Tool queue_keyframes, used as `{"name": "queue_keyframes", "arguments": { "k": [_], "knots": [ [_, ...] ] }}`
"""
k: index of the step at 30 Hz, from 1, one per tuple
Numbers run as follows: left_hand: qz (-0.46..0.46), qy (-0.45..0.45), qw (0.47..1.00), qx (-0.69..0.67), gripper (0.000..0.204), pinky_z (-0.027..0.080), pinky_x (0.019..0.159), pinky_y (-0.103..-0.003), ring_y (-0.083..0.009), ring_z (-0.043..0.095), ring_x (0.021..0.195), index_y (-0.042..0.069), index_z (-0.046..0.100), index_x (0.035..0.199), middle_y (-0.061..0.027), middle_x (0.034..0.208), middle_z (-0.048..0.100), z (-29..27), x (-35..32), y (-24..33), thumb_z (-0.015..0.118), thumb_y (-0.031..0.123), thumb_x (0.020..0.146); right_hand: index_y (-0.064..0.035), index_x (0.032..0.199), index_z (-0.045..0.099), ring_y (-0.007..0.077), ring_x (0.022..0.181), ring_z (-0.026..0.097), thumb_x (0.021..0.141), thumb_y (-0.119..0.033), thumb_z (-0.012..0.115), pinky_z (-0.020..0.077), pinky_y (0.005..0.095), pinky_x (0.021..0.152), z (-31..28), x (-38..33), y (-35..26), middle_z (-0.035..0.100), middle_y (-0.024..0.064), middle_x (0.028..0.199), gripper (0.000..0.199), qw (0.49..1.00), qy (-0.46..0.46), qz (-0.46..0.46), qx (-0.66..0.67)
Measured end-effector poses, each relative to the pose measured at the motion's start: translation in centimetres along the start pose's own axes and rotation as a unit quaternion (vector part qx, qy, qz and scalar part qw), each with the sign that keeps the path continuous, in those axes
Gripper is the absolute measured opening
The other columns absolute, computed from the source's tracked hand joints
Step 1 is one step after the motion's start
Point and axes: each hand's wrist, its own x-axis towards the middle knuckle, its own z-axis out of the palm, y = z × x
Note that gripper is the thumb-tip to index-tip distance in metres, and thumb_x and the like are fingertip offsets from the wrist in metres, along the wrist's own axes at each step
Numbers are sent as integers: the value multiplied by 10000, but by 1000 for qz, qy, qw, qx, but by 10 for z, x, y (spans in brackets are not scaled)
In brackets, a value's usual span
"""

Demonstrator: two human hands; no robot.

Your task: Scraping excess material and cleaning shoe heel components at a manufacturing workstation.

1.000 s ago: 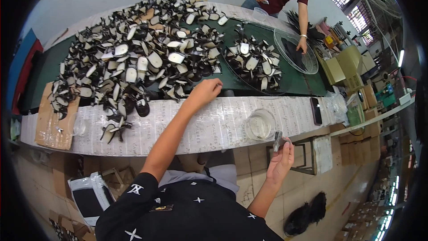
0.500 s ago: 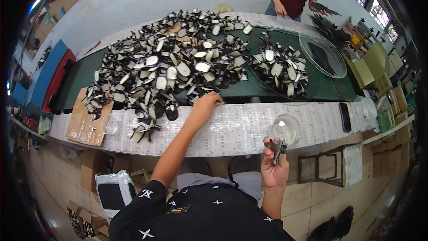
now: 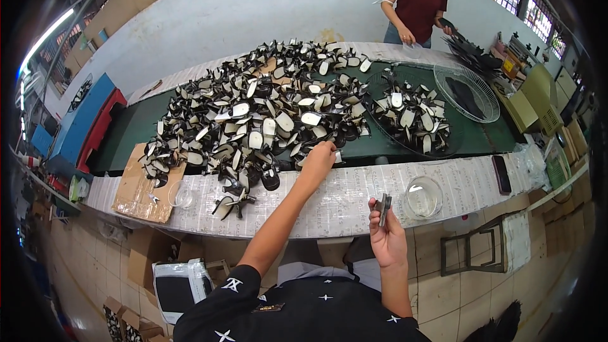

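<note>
Black-white sandal pile (image 3: 266, 114); two hands: left hand (image 3: 318, 157), right hand (image 3: 387, 239).

Left hand (image 3: 318, 159) on sandal pile (image 3: 253, 120) (right hand (image 3: 387, 240) gripping dark tool (image 3: 382, 206))

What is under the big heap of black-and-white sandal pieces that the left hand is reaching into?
The heap of sandal pieces lies mostly on a dark green table surface, its near edge spilling onto the printed paper strip and a cardboard sheet. The left hand touches its edge. Anything beneath the heap's middle is covered.

two clear glass bowls (image 3: 423, 196), two wire mesh trays (image 3: 467, 91), one phone (image 3: 501, 174), and way too many sandal pieces (image 3: 266, 120) to count
</note>
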Motion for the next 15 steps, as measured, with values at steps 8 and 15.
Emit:
{"name": "queue_keyframes", "arguments": {
  "k": [8, 15],
  "knots": [
    [-41, 64, 975, -210, 236, 534, 671, -285, -153, 671, 714, -28, 667, 1086, -96, 849, 715, -27, -24, 27, 665, 50, 863, 97, 1282, 487, 213, 936, 644, 1057, -144, 469, 595, 290, 860, 0, -12, 4, 569, 227, 1255, 331, 998, -12, -8, 55],
    [-19, -39, 989, -143, 268, 515, 697, -287, -157, 637, 768, 12, 659, 1122, -86, 907, 696, -43, -92, 46, 711, 89, 870, 29, 1253, 547, 190, 959, 653, 1041, -164, 518, 597, 295, 850, -30, -20, -11, 618, 169, 1215, 288, 995, 40, -86, -28]
  ]
}}
